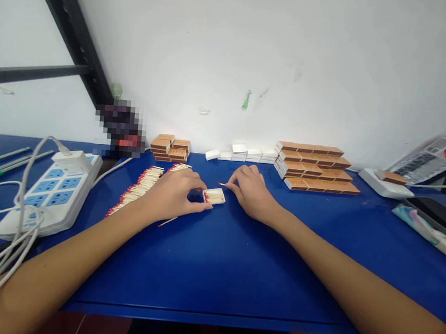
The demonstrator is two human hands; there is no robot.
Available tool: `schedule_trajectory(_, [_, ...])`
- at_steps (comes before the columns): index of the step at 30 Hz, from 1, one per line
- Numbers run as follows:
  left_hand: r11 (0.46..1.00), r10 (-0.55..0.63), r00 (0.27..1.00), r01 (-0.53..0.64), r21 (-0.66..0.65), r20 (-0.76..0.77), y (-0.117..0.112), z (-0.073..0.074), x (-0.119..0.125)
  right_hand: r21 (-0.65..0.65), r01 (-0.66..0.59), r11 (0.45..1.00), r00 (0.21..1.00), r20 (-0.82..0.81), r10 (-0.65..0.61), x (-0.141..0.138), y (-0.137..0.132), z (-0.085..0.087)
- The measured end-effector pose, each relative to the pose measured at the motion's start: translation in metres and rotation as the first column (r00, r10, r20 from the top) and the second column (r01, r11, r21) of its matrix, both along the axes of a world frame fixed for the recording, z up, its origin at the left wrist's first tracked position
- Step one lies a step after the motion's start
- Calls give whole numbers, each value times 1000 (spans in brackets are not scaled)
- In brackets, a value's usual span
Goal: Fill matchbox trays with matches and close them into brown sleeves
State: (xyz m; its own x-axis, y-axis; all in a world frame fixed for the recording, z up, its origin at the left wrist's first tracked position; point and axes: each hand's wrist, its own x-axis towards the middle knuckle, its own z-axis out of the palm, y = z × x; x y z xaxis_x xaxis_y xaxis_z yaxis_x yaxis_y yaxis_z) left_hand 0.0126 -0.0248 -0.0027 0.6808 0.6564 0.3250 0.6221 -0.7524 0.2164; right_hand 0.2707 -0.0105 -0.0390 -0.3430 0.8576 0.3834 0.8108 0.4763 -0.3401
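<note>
Between the thumb and fingers of my left hand point(176, 193) is a small white matchbox tray point(220, 200), held by its left end on the table. Several red-tipped matches point(210, 198) lie inside it. Just to the right of the tray, my right hand point(252, 190) pinches a single match point(222, 184), its red head pointing left. A long pile of loose matches point(140, 185) spreads behind and left of my left hand, which partly hides it. One stray match point(167, 222) lies on the table below that hand.
Brown matchboxes point(319, 173) are stacked against the wall at right, with a smaller stack point(170, 148) at left. White trays point(239, 152) line the wall between them. A power strip point(55, 190) with cables stands left; a phone point(435, 217) and white device point(384, 185) lie right.
</note>
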Motion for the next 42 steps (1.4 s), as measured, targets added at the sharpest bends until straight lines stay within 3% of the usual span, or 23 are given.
schedule_trajectory(5, [999, 26, 1000, -26, 33, 4, 0, 0, 0, 105, -153, 983, 980, -109, 164, -3, -14, 15])
schedule_trajectory(11, [998, -7, 1000, 5, 56, 28, -1, -1, 1, 53, -267, 962, 962, -42, 269, -12, -26, 15])
schedule_trajectory(16, [998, 1, 1000, -3, 69, 30, 1, 2, -2, 150, -232, 961, 954, -159, 255, -3, -20, 16])
schedule_trajectory(20, [980, 64, 996, -76, 182, 69, 14, 7, -14, 210, -169, 963, 961, -180, 208, -6, -26, 23])
schedule_trajectory(23, [961, 143, 986, -159, 227, 84, 25, 11, -24, 86, -280, 956, 939, -182, 292, -27, -42, 26])
schedule_trajectory(26, [944, 195, 977, -210, 256, 84, 32, 15, -32, -111, -455, 884, 885, -166, 434, -56, -56, 27])
schedule_trajectory(33, [927, 286, 958, -286, 241, 39, 34, 20, -35, -250, -461, 852, 885, -51, 464, -104, -50, 26])
schedule_trajectory(38, [924, 297, 953, -301, 235, 54, 34, 21, -35, -92, -368, 925, 930, -42, 365, -126, -48, 16])
schedule_trajectory(42, [907, 324, 944, -330, 263, 69, 38, 20, -37, 43, -342, 939, 939, -33, 343, -137, -51, 8])
